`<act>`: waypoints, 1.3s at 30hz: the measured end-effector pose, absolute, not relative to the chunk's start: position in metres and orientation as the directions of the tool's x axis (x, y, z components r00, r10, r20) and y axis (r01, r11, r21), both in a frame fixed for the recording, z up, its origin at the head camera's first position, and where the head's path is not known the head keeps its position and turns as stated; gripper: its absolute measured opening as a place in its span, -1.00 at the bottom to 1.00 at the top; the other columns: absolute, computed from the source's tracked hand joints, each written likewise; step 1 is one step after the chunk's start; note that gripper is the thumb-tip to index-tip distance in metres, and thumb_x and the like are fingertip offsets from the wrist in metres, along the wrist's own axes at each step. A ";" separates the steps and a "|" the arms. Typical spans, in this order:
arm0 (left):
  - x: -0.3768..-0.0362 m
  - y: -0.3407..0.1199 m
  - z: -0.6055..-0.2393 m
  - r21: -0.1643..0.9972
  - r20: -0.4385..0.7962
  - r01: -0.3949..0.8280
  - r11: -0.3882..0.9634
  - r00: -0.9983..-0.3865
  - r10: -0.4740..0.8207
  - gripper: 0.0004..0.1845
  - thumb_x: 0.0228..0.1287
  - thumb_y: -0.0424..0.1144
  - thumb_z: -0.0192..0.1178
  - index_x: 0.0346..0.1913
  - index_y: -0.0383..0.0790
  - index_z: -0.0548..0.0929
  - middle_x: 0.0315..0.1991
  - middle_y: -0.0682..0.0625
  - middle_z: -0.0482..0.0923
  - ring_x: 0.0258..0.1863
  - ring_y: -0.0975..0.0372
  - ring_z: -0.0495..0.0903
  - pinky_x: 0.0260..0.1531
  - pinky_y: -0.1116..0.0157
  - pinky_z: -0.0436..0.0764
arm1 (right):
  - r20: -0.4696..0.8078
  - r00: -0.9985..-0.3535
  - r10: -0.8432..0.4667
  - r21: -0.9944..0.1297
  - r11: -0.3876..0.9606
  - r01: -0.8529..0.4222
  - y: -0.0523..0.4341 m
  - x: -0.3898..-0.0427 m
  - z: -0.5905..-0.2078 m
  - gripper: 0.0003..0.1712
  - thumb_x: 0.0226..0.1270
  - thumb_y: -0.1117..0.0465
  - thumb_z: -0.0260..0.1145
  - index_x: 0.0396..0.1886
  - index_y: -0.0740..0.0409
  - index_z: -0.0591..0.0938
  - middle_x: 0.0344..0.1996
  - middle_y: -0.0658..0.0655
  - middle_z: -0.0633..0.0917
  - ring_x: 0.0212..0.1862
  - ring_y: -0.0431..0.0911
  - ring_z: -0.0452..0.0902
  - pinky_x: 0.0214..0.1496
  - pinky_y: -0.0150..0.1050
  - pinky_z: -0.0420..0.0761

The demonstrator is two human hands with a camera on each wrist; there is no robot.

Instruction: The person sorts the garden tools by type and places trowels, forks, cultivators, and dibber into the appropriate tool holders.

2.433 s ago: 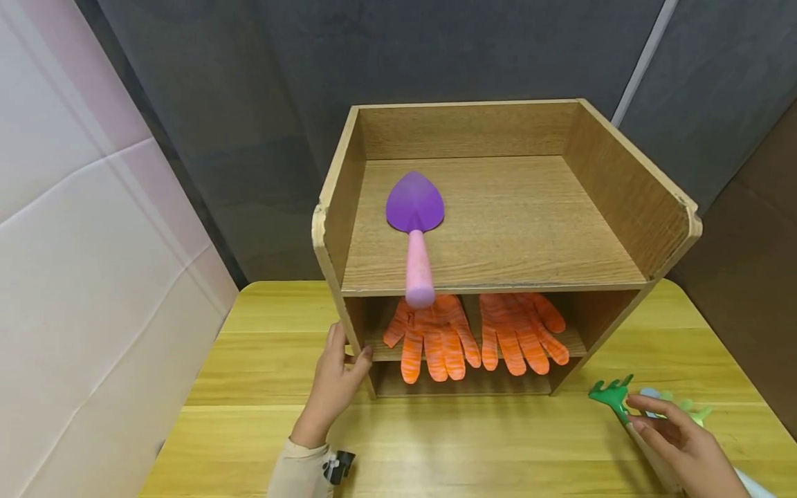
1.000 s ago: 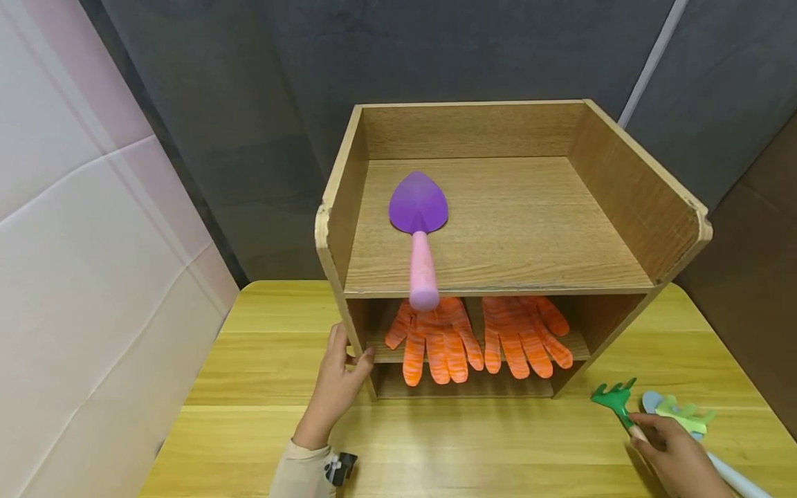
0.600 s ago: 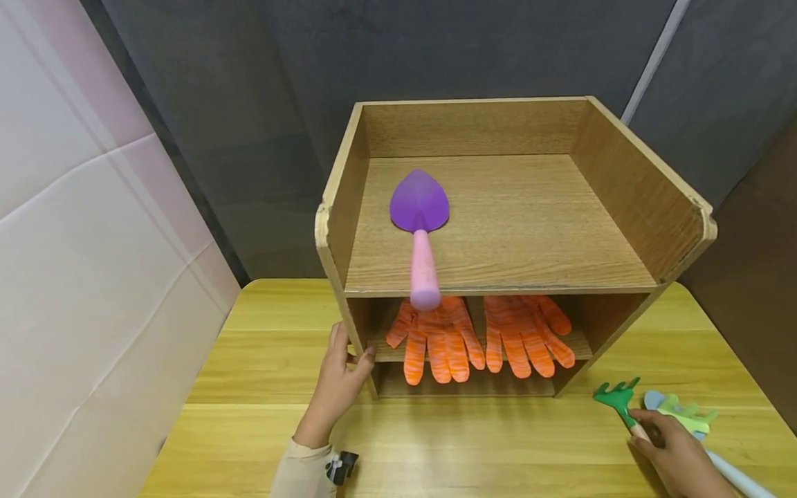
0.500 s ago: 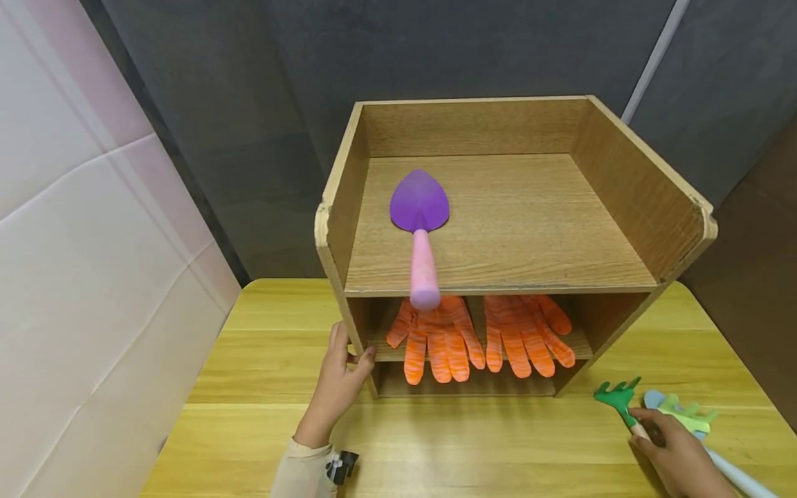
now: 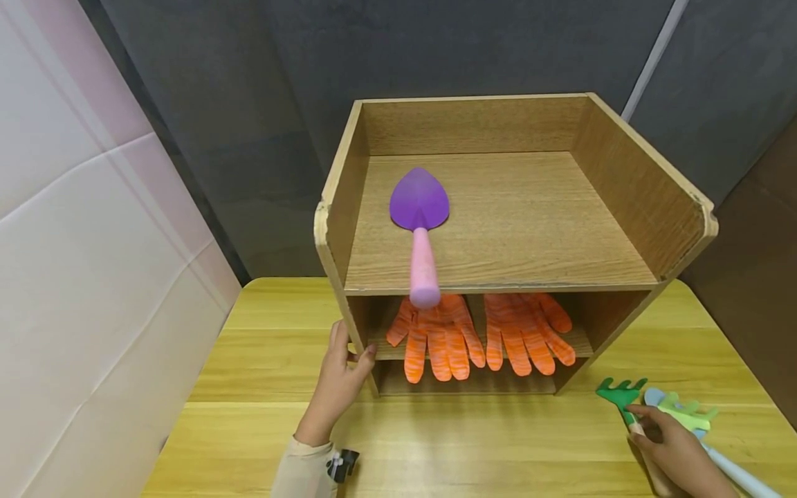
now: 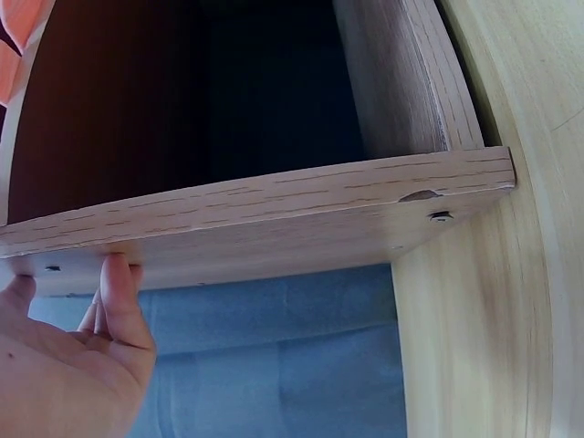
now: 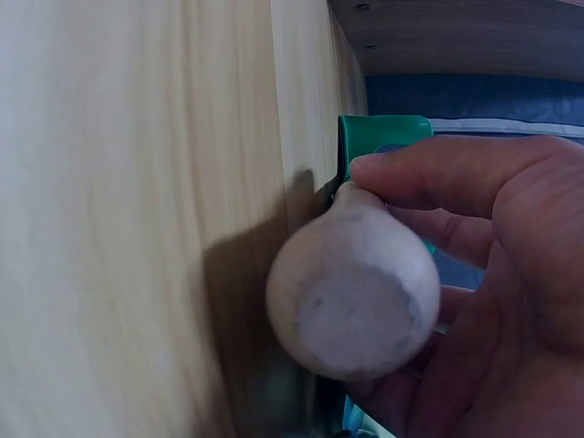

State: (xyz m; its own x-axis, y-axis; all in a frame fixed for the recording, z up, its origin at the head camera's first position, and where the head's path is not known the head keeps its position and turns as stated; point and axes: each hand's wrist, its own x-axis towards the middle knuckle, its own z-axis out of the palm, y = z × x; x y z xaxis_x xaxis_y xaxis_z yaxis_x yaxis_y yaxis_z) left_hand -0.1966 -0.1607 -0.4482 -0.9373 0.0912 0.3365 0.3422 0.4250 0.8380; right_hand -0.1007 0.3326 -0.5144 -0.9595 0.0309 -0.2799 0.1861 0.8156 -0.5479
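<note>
One green rake (image 5: 620, 395) lies at the right of the yellow wooden surface (image 5: 473, 443), its pale wooden handle (image 7: 351, 297) wrapped by the fingers and thumb of the right hand (image 5: 675, 453); the green tines point away from the grip toward the wooden shelf unit (image 5: 629, 187). Beside it lie one light-green fork tool (image 5: 685, 413) and one blue-handled tool (image 5: 735, 470), both partly cut off at the frame edge. The left hand (image 5: 339, 387) pinches the shelf unit's left side panel, thumb on the inside. One purple trowel (image 5: 419, 207) rests on the top shelf; two orange gloves (image 5: 476, 332) lie below, wrists hidden.
</note>
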 end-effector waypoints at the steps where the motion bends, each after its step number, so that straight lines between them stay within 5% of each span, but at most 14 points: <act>1: -0.197 -0.161 -0.448 0.839 0.334 0.340 0.424 -0.938 0.091 -0.54 0.23 -0.33 0.12 0.21 -0.13 0.38 0.01 -0.09 0.34 -0.19 0.25 0.39 -0.25 0.39 0.50 | -0.284 -0.958 0.029 -0.554 0.811 0.188 0.333 -0.101 -0.514 -0.40 0.40 0.09 0.19 0.29 0.38 0.36 -0.19 0.09 0.64 -0.22 -0.23 0.58 -0.14 -0.04 0.62; 28: -0.196 -0.161 -0.449 0.843 0.318 0.329 0.427 -0.943 0.098 -0.53 0.24 -0.32 0.12 0.22 -0.16 0.36 -0.02 -0.08 0.33 -0.19 0.24 0.40 -0.22 0.36 0.50 | -0.305 -0.951 0.052 -0.556 0.801 0.222 0.331 -0.101 -0.514 -0.42 0.37 0.13 0.20 0.27 0.37 0.38 -0.23 0.06 0.60 -0.31 -0.38 0.48 -0.19 -0.17 0.56; 35: -0.196 -0.161 -0.449 0.845 0.322 0.334 0.418 -0.941 0.101 -0.54 0.24 -0.33 0.11 0.22 -0.16 0.37 -0.04 -0.08 0.32 -0.17 0.21 0.38 -0.21 0.36 0.49 | -0.290 -0.955 0.060 -0.535 0.817 0.214 0.326 -0.107 -0.510 -0.46 0.31 0.14 0.25 0.23 0.28 0.44 -0.18 0.10 0.58 -0.23 -0.19 0.47 -0.22 -0.18 0.49; 39: -0.196 -0.161 -0.448 0.846 0.320 0.332 0.417 -0.942 0.100 -0.54 0.24 -0.32 0.12 0.22 -0.15 0.37 -0.04 -0.08 0.32 -0.16 0.22 0.38 -0.21 0.37 0.49 | -0.297 -0.953 0.057 -0.564 0.795 0.223 0.322 -0.108 -0.507 -0.45 0.30 0.16 0.27 0.23 0.27 0.42 -0.16 0.10 0.56 -0.26 -0.27 0.43 -0.25 -0.26 0.46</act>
